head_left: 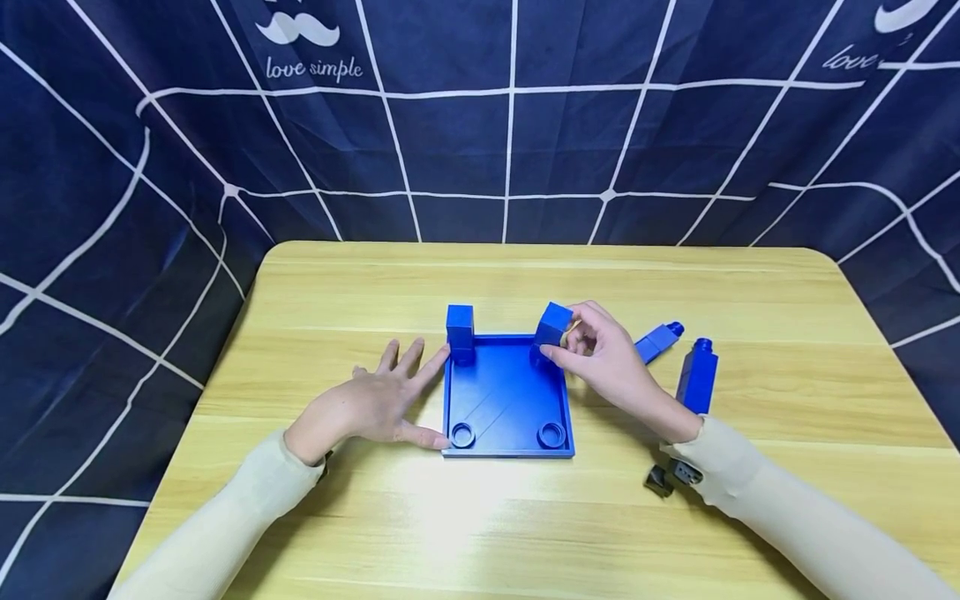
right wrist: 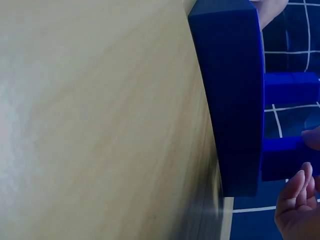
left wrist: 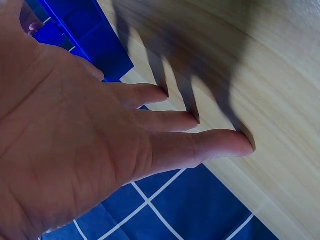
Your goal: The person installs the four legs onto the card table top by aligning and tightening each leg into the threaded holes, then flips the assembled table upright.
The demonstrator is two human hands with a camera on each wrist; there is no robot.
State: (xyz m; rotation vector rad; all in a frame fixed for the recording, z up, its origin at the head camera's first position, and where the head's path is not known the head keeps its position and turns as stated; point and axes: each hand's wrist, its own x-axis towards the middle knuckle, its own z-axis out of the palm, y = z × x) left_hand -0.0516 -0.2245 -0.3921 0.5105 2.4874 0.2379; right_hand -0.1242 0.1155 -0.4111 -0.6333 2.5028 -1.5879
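Observation:
A square blue tray-like panel (head_left: 504,392) with a raised rim lies on the table, two round sockets (head_left: 551,434) showing at its near corners. One blue square leg (head_left: 461,327) stands upright at the far left corner. At the far right corner my right hand (head_left: 611,362) pinches a second blue leg (head_left: 556,318) between thumb and fingers; this leg leans slightly to the right. My left hand (head_left: 371,404) is spread along the panel's left side, index finger and thumb at its edge. In the left wrist view the other fingers (left wrist: 220,144) extend over the table.
Two loose blue legs, one angled (head_left: 658,342) and one nearer (head_left: 697,377), lie right of the panel with threaded ends pointing away. The nearer one is partly hidden by my right forearm. A dark blue gridded curtain (head_left: 450,142) surrounds the wooden table (head_left: 360,292) at the back and sides.

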